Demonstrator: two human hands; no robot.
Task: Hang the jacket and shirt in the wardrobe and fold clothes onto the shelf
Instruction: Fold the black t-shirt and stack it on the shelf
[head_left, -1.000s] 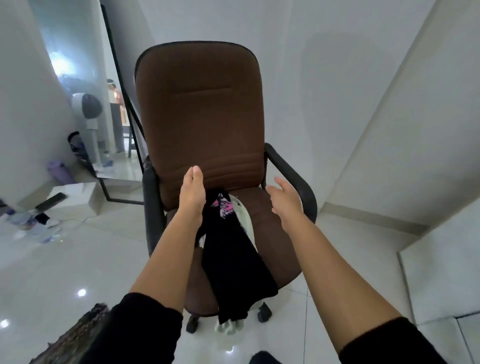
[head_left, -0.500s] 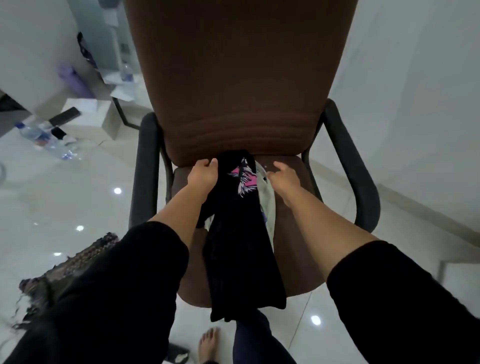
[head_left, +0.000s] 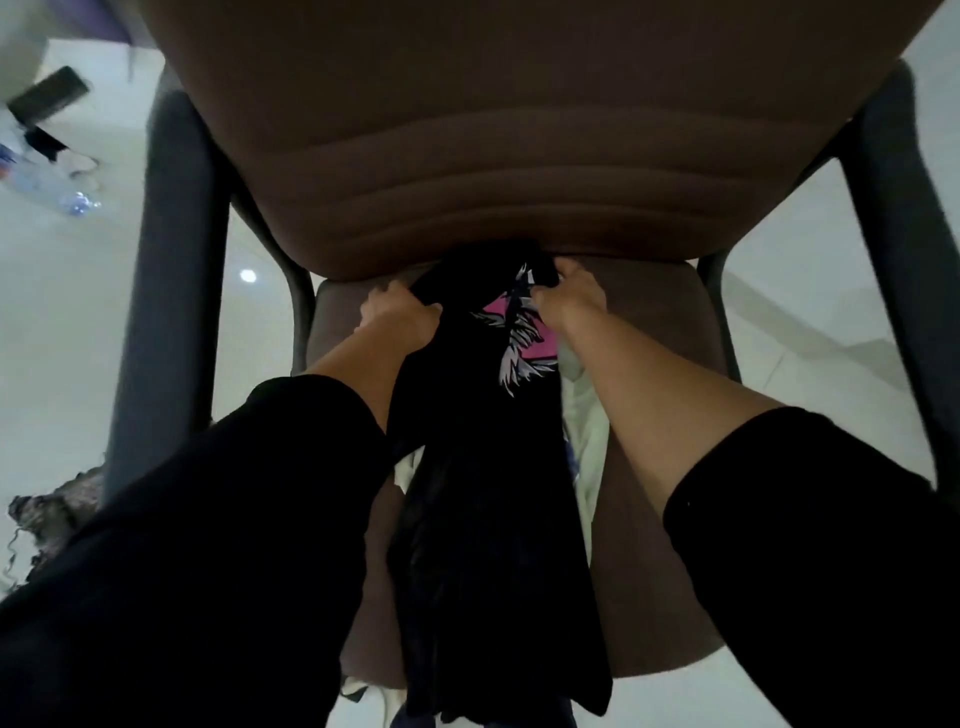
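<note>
A black garment (head_left: 483, 519) with a pink and white print near its top lies lengthwise on the seat of a brown office chair (head_left: 467, 156) and hangs over the front edge. My left hand (head_left: 397, 317) grips the garment's top left edge. My right hand (head_left: 566, 299) grips its top right edge, close to the backrest. Under the black garment a pale white garment (head_left: 584, 431) shows along its right side.
Dark armrests (head_left: 166, 291) flank the seat on both sides. On the white tiled floor at the left lie a plastic bottle (head_left: 57, 192), a dark flat object (head_left: 49, 93) and a dark patterned rug (head_left: 52, 509).
I have leaned in much closer to the chair. Both hands went from open and reaching to gripping the top of the black garment.
</note>
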